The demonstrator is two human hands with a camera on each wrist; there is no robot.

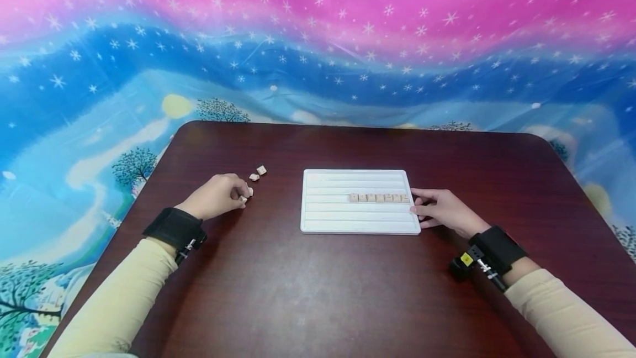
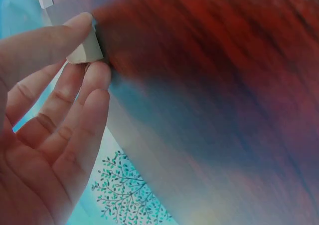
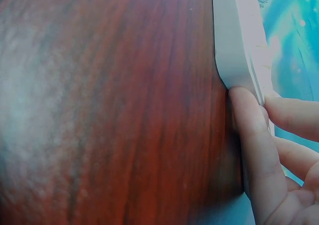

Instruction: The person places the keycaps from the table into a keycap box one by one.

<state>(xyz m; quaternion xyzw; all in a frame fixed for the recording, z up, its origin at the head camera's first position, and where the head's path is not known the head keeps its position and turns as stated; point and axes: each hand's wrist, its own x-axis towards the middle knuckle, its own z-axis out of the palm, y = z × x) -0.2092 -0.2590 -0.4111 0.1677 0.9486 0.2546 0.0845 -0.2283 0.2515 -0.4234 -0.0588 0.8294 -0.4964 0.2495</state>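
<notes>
My left hand point(image 1: 218, 195), at the left of the table, pinches a small pale wooden tile point(image 2: 85, 53) between thumb and fingertips. Just beyond its fingers lie two loose tiles, a nearer tile point(image 1: 254, 177) and a farther tile point(image 1: 261, 170). A white ridged board point(image 1: 348, 220) lies flat near the middle. Along one of its ridges stands a row of several wooden tiles point(image 1: 379, 198) with dark marks, reaching the right rim. At that rim my right hand point(image 1: 447, 211) grips the board's edge point(image 3: 234, 60), one digit on top and others against the side.
Everything lies on a dark reddish-brown table point(image 1: 298, 291) with rounded far corners. Behind it hangs a printed cloth point(image 1: 318, 43) in pink and blue. Each wrist wears a black strap point(image 1: 174, 229) with a small camera mount.
</notes>
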